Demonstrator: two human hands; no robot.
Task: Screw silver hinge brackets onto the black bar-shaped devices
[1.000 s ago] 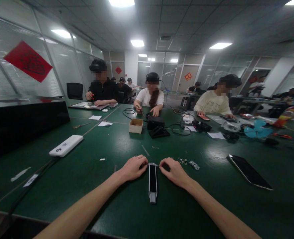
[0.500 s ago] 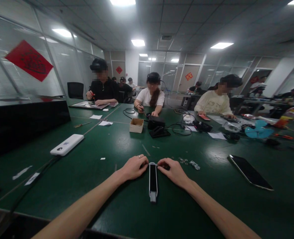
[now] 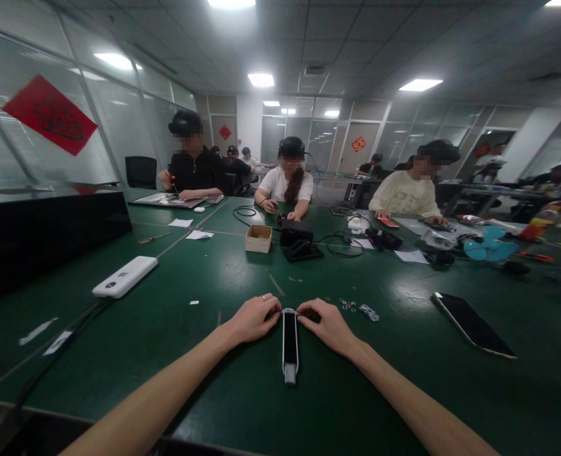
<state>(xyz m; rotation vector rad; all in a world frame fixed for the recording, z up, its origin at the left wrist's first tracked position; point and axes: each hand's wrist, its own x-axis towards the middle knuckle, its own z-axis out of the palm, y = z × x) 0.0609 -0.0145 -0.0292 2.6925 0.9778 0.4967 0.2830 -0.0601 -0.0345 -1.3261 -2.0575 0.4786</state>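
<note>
Nearest you, the slim white-framed device [image 3: 290,339] lies lengthwise on the green table [image 3: 242,405], its grey end [image 3: 290,373] pointing at you, its far end between your hands. Your left hand [image 3: 256,318] is curled in at the far end's left side, your right hand [image 3: 326,324] at its right, thumb and forefinger bent toward each other; can't tell whether either is clamped on the device or on some small piece, fingertips too small to read. Holding from both sides probably keeps that end lined up and steady. Just beyond your right hand, to its right: loose small rings [image 3: 349,305], then a small grey part [image 3: 369,313], likely set there for easy reach. Well right of your right hand, a phone [image 3: 475,326], dark screen up, out of the way. Well left of your left hand, a white block [image 3: 125,277] with a dark cable by it. Containers: ahead of your left hand, an open cardboard box [image 3: 258,239]; inner walls show, bottom doesn't, so contents can't be told. Right beside it, a black stand [image 3: 299,237]. Beyond your right hand, far off, a blue fan [image 3: 489,246]. Farthest, a co-worker in white [image 3: 287,183] holds a thin tool across the table.
</note>
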